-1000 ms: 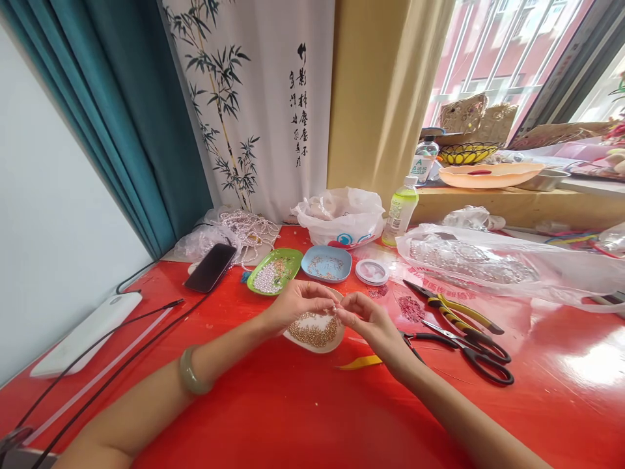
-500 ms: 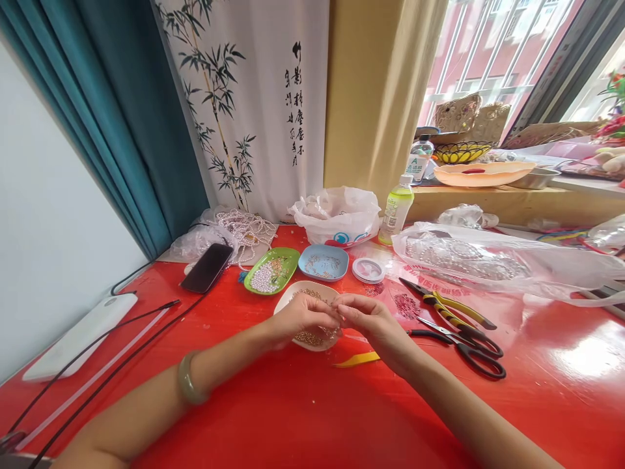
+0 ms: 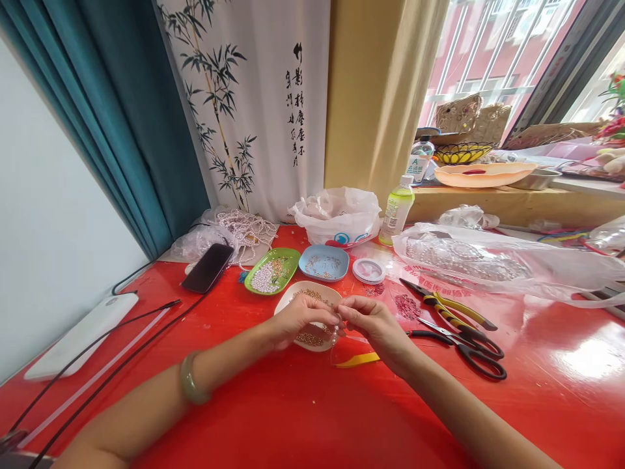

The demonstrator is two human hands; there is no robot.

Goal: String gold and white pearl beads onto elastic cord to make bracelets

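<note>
My left hand [image 3: 306, 317] and my right hand [image 3: 370, 320] meet fingertip to fingertip over the near right part of a cream dish [image 3: 279, 305] of gold beads. Both are closed in a pinch. Between and below the fingers hangs a short beaded string [image 3: 334, 336] with pale beads and a thin, clear-looking thread end. The exact point of each grip is too small to make out. Just beyond the dish lie a green tray [image 3: 295, 258] with white and gold beads and a blue tray [image 3: 325, 276] with small metallic pieces. Yellow tweezers [image 3: 359, 359] rest below my right hand.
Black-handled scissors [image 3: 471, 352] and yellow-black pliers [image 3: 452, 312] lie to the right, near red beads [image 3: 406, 306]. Farther back stand a bottle [image 3: 396, 212], a white plastic bag [image 3: 336, 218] and a round clear case [image 3: 368, 271]. A phone [image 3: 208, 268] lies left.
The beaded string now shows more clearly below my fingertips, with its thread hanging down. Both hands keep nearly the same place, with only a slight shift of the fingers.
</note>
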